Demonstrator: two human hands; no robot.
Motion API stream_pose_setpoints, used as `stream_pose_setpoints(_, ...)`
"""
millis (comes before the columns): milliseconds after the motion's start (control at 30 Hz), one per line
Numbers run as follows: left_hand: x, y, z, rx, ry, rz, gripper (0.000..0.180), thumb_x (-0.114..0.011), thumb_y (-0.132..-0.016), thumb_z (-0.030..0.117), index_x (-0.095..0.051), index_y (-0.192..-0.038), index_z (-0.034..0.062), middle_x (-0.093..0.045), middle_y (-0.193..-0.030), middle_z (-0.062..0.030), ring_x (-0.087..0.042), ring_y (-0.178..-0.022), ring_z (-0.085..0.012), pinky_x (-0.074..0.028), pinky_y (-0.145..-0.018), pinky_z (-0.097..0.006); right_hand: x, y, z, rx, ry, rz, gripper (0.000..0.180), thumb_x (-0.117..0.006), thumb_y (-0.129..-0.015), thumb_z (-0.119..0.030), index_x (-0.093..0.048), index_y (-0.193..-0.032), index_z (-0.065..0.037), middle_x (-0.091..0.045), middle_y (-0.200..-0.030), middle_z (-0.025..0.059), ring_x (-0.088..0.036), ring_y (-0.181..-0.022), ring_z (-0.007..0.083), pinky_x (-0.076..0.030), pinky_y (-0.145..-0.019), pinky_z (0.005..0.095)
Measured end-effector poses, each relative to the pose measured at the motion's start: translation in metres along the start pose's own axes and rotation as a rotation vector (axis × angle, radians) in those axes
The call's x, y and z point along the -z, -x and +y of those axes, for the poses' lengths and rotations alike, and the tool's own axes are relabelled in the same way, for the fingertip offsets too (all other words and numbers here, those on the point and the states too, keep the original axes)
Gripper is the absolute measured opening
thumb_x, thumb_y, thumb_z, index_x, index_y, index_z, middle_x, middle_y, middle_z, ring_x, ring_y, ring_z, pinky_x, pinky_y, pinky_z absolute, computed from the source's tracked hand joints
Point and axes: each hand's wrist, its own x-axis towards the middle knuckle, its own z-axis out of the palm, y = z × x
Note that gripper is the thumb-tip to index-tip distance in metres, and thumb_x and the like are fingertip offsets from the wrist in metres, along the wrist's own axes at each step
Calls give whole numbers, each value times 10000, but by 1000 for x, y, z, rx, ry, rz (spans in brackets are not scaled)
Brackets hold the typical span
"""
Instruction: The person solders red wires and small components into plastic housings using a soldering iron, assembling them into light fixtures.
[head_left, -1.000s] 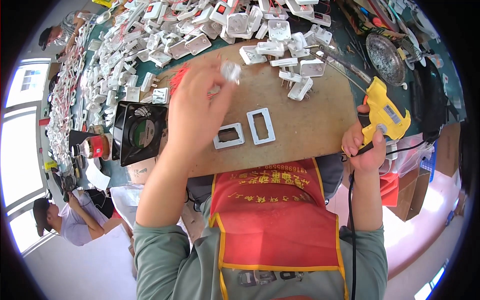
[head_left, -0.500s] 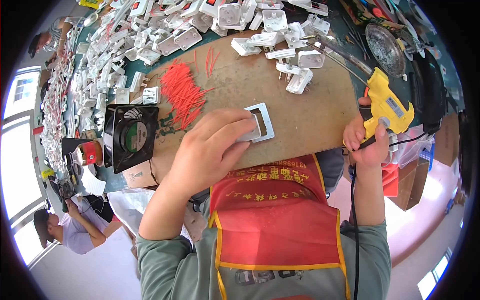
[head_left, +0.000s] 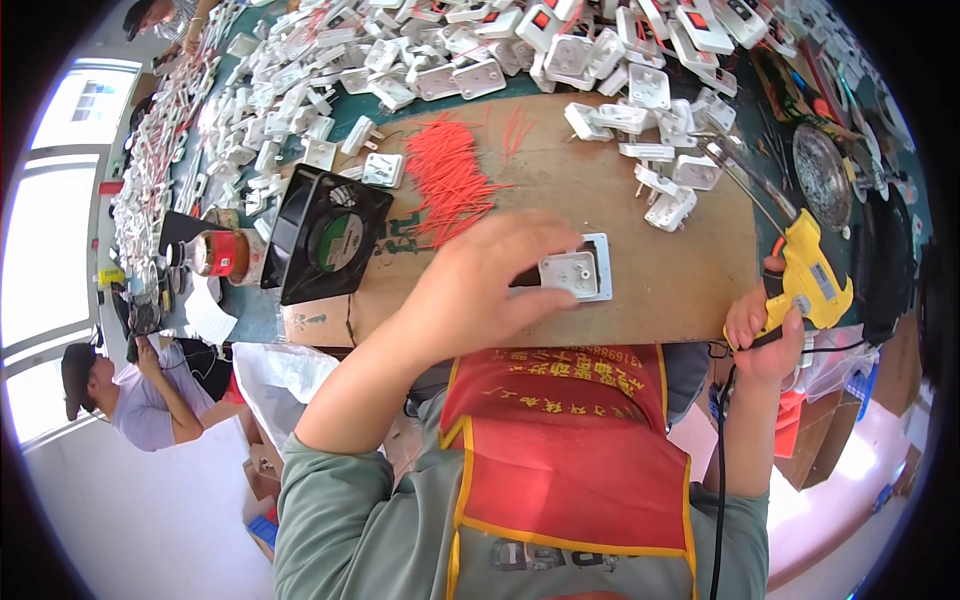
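Note:
My left hand (head_left: 490, 285) rests on the brown board (head_left: 660, 280), fingers closed on a small white plastic socket part (head_left: 570, 272) that sits in a grey metal frame (head_left: 600, 268). My right hand (head_left: 765, 330) grips the handle of a yellow glue gun (head_left: 812, 275) at the board's right edge, nozzle pointing up and away from me. A loose bunch of thin red wire pieces (head_left: 448, 178) lies on the board beyond my left hand.
A black square fan (head_left: 325, 235) stands at the board's left end beside a red-labelled can (head_left: 215, 253). Several white plug and socket shells (head_left: 640, 95) are heaped along the far side. A round metal dish (head_left: 820, 175) lies far right. A person (head_left: 130, 400) sits lower left.
My left hand came back from the far pile carrying a white part and now presses it into a metal frame near the board's front edge. The glue gun hand stayed at the right edge.

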Motion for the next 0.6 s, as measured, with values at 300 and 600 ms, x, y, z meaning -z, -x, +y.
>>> stream_pose_setpoints(300, 25, -1, -31, 107, -494, 296, 232, -689, -795, 105, -654, -1019, 55, -638, -1089, -105, -609, -981, -306, -495, -843, -381, 1, -1, 1, 0, -5, -11, 695, -611, -858, -499, -392, -1284, 6, -465, -617, -4, -416, -424, 94, -374, -417, 250)
stream_pose_setpoints(600, 23, 11, -43, 49, -650, 225, 176, -698, -754, 79, -667, -925, 51, -600, -942, -81, -581, -884, -283, -488, -775, -381, 4, -2, 1, 22, 19, -34, 698, -591, -868, -503, -388, -1291, 13, -452, -617, -8, -406, -425, 93, -370, -422, 253)
